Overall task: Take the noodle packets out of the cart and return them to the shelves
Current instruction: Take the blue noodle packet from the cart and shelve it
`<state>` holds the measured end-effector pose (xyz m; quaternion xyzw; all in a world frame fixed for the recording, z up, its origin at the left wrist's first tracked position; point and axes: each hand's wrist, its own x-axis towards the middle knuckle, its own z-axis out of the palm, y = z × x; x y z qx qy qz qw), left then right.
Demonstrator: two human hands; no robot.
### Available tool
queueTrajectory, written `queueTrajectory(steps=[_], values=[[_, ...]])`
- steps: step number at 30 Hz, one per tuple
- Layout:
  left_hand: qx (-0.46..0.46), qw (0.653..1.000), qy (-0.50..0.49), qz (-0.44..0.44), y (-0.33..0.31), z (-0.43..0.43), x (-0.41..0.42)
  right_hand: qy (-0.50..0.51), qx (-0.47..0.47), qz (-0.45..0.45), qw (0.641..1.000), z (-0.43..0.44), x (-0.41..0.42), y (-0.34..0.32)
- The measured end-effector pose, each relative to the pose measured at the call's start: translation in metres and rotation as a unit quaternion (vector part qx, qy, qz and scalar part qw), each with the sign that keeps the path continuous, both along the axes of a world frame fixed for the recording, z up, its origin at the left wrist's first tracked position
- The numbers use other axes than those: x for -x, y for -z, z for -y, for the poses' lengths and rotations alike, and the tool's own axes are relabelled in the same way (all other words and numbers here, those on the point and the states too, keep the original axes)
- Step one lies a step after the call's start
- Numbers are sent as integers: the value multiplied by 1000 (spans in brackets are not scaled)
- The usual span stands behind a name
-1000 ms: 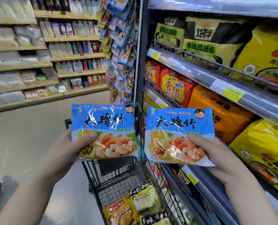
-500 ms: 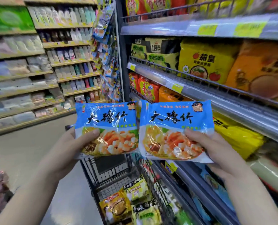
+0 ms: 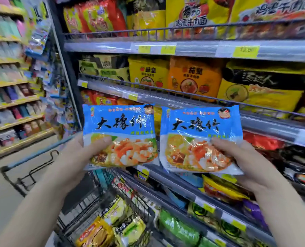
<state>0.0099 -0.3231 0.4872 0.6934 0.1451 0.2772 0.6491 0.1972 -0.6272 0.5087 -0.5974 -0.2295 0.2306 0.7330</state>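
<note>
Cart [image 3: 39,152]: lowest and closest in view, wire basket just beside the shelf fronts.
Cart contents: an orange-yellow packet [image 3: 96,235] and yellow-green packets [image 3: 130,229] lying flat on the basket floor, overlapping.
Left hand [image 3: 73,157]: grips the left blue packet [image 3: 119,125] by its lower left part, thumb curled across the printed front, other fingers hidden behind.
Right hand [image 3: 246,157]: grips the right blue packet [image 3: 199,125] at its lower right corner, thumb on the front, remaining fingers behind.
Blue packets: upright, faces toward the camera, side by side with edges nearly touching, above the cart and in front of the shelves, not yet on any shelf.
Low shelf: green packs [image 3: 178,227] and a yellow-red pack [image 3: 219,189], blurred.
Middle shelf [image 3: 166,99]: yellow pack [image 3: 148,72], orange pack [image 3: 194,77], black-and-yellow pack [image 3: 262,90] behind a wire rail.
Top shelf [image 3: 192,49]: red and yellow packs [image 3: 101,16], price tags along the edge.
Far aisle shelving [image 3: 14,104]: rows of small goods, too blurred to tell.
</note>
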Motion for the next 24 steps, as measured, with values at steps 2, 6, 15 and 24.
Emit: queueTrajectory(steps=[2,6,15,24], values=[[-10,1000,16,-24,10,4,-9,33,6,-5,999,30,17,3],[-9,995,94,-39,34,29,-34,124,11,-22,992,99,56,10],[-22,967,250,-36,7,185,-76,289,19,16,957,265,146,-12],[-23,937,347,32,-33,400,-60,350,-10,59,935,457,204,-22]])
